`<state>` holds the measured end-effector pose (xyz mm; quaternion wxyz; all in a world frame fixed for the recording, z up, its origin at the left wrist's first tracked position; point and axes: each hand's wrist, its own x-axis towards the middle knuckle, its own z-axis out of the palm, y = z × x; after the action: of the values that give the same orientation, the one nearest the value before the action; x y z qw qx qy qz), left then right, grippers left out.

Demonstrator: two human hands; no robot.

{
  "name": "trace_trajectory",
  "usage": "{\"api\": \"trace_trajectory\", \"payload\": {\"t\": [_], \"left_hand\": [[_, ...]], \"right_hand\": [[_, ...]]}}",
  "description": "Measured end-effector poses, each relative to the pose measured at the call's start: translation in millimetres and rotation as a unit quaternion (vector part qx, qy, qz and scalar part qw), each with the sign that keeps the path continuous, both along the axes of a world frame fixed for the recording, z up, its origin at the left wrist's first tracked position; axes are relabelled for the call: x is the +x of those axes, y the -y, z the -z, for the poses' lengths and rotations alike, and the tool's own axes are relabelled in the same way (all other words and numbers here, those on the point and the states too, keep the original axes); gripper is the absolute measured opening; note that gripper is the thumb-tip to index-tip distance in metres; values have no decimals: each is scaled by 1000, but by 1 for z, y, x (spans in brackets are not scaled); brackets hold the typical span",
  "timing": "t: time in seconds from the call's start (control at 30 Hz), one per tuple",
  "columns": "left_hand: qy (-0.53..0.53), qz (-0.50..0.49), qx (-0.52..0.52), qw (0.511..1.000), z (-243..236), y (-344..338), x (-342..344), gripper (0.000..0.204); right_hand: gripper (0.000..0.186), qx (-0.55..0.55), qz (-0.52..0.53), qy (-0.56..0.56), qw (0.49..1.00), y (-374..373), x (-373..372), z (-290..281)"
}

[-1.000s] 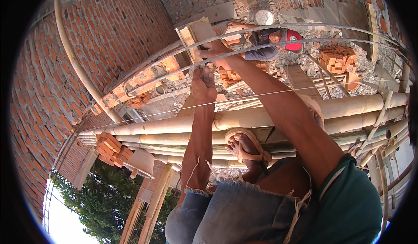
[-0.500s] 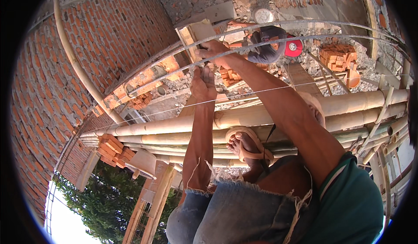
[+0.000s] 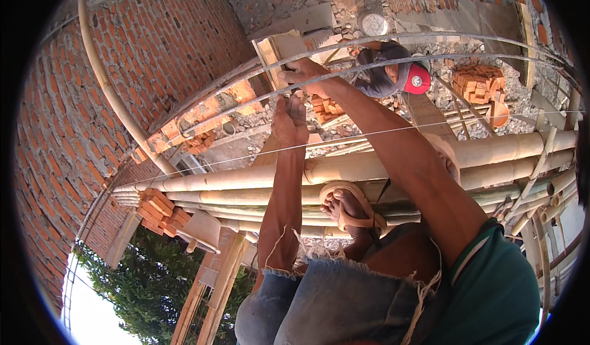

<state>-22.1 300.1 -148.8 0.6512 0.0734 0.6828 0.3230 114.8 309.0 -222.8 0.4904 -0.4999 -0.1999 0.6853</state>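
A person perched on a bamboo scaffold (image 3: 381, 166) reached both arms out to a pair of thin steel bars (image 3: 369, 68) that curved across the view high above the ground. The right hand (image 3: 307, 77) was closed over the bars where they crossed in front of a wooden plank (image 3: 279, 50), fingers curled down around the metal. The left hand (image 3: 289, 120) rose just beneath it, fingers bunched and pointing up at the same spot; whether it gripped anything could not be told, though a small dark object showed between the two hands. A taut string (image 3: 369, 137) ran across both forearms. The person's sandalled foot (image 3: 347, 206) rested on the bamboo poles. Below, on the rubble-strewn ground, another person in a red cap (image 3: 416, 79) stood near a stack of bricks (image 3: 476, 82). A brick wall (image 3: 123, 68) rose at the left, with more bricks (image 3: 157, 210) piled on the scaffold's end
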Motion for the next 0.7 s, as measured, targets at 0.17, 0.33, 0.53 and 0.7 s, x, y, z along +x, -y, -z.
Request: {"api": "trace_trajectory", "payload": {"t": [0.17,0.33,0.53,0.7], "left_hand": [[5,8,0,1000,3,1,-2,19],[33,21,3,999,5,1,-6,20],[11,41,-5,999,3,1,-5,20],[-38,25,9,999,0,-3,-3,23]], "right_hand": [[43,-20,-31,0,999,-1,5,-3],[46,-2,-7,18,1000,-1,2,-3],[48,-10,-48,21,999,-2,7,-3],[42,10,-13,47,999,-1,5,-7]]}}
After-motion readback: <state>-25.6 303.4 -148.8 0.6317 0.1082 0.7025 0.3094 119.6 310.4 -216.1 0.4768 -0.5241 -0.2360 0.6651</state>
